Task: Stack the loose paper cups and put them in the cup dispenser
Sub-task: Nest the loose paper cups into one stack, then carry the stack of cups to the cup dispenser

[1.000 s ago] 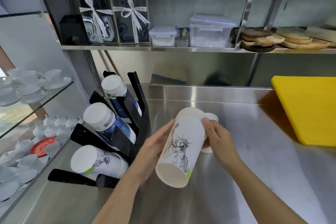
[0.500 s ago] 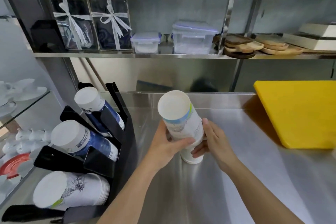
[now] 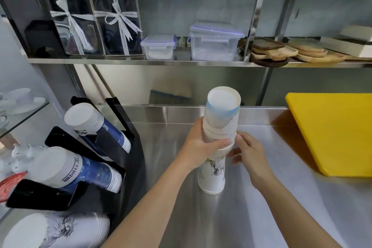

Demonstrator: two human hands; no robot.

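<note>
A stack of white paper cups (image 3: 220,125) stands upside down, bases up, over a single white cup (image 3: 212,175) that rests rim-down on the steel counter (image 3: 231,217). My left hand (image 3: 201,143) is wrapped around the stack's lower part. My right hand (image 3: 247,151) touches the stack's rims from the right with its fingers spread. The black cup dispenser (image 3: 120,167) stands at the left with three slanted slots: two hold blue-and-white cup stacks (image 3: 96,127) (image 3: 74,169), the lowest holds white printed cups (image 3: 54,229).
A yellow cutting board (image 3: 332,133) lies at the counter's right. The shelf above holds clear plastic boxes (image 3: 215,44), ribboned gift boxes (image 3: 94,24) and wooden trays (image 3: 291,52). A glass shelf with white crockery (image 3: 22,100) is at far left.
The stack went from tilted, rims toward me, to upright and base-up, and has come down over the single cup on the counter. The view has shifted right.
</note>
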